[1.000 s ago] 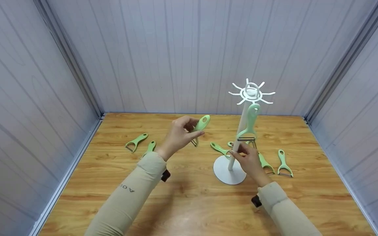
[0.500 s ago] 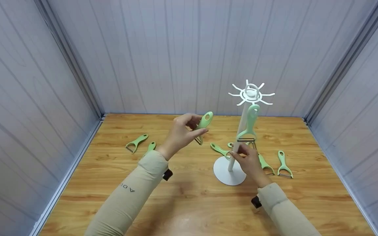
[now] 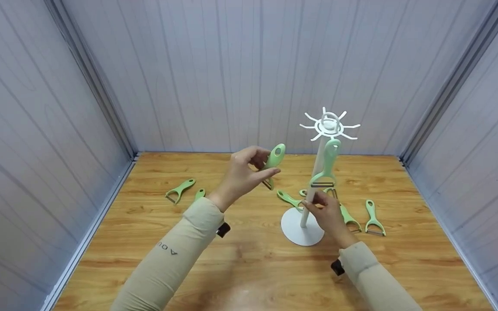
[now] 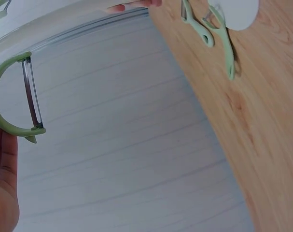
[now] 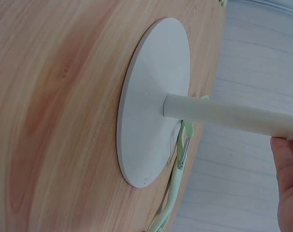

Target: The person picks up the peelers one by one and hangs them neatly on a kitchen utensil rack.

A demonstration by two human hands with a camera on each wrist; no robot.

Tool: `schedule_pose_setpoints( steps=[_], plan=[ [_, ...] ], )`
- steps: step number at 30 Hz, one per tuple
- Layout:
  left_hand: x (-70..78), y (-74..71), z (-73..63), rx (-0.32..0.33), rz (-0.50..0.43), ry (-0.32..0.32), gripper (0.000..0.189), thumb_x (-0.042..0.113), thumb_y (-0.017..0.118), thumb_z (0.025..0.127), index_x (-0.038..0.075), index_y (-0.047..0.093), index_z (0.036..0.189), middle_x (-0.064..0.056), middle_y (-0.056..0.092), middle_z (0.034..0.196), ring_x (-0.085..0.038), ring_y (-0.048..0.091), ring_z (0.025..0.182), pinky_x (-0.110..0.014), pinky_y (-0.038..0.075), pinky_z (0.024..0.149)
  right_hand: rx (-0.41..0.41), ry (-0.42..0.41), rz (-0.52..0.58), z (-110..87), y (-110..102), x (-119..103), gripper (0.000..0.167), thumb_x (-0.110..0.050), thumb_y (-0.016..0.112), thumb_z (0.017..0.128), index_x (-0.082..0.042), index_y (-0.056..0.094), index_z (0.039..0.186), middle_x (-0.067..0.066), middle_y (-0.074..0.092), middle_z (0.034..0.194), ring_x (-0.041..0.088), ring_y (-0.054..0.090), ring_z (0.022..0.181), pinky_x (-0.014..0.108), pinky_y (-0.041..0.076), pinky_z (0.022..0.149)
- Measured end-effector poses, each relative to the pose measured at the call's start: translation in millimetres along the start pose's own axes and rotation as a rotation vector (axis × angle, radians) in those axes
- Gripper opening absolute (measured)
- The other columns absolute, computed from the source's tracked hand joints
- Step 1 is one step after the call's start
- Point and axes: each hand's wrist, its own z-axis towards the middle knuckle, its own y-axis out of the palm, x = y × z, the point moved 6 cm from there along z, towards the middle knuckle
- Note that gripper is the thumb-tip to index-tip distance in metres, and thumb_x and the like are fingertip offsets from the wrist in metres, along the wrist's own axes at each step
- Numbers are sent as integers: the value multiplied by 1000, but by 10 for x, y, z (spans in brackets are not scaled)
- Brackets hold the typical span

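Note:
My left hand [image 3: 249, 173] pinches a green peeler [image 3: 276, 156] by its handle, with the holed end up and the blade end below. In the left wrist view the curved head and metal blade [image 4: 32, 94] stick out past the fingers. My right hand [image 3: 327, 212] grips the white pole [image 5: 233, 116] of a hook stand, low down above its round base [image 3: 294, 230]. Several thin hooks [image 3: 330, 126] fan out from the top of the stand. One peeler [image 3: 329, 160] hangs by its handle hole from the front hook, blade downward.
On the wooden table [image 3: 249, 259] lie more green peelers: one at left [image 3: 180, 191], one partly behind the left forearm [image 3: 200, 194], one left of the pole [image 3: 288, 198], others behind the right hand, and one at right [image 3: 374, 218]. Panelled walls [image 3: 231, 77] enclose the table.
My left hand has moved slightly right and up with the peeler, closer to the stand. My right hand keeps its grip on the pole.

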Motion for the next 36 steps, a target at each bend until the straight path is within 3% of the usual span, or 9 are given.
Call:
schedule_pose_setpoints(
  steps=[10, 22, 29, 36],
  plan=[
    [170, 6, 85, 10, -2, 77, 36, 14, 92, 89, -3, 73, 114, -12, 75, 94, -18, 71, 79, -27, 62, 75, -5, -25, -33, 18, -6, 0, 21, -7, 81, 99, 1, 76, 118, 12, 78, 100, 5, 70, 89, 17, 59, 75],
    [354, 4, 142, 15, -41, 122, 34, 11, 92, 88, -5, 73, 112, -13, 75, 91, -18, 70, 74, -41, 65, 70, -16, -18, -40, 7, 7, -10, 27, -5, 79, 99, 7, 73, 122, 16, 79, 104, 3, 72, 90, 19, 61, 77],
    [473, 22, 183, 11, -35, 168, 34, 12, 92, 89, -4, 73, 111, -12, 76, 92, -18, 72, 71, -29, 63, 69, -7, -31, -46, 10, 5, -12, 23, -6, 80, 99, 4, 75, 119, 15, 80, 102, 4, 73, 90, 18, 61, 76],
    [614, 64, 231, 8, -58, 207, 33, 11, 92, 89, -4, 72, 111, -13, 75, 92, -18, 70, 71, -25, 61, 69, 4, -34, -31, 4, 2, -11, 20, -5, 80, 98, 0, 76, 118, 15, 80, 103, 3, 72, 89, 17, 60, 76]
  ],
)
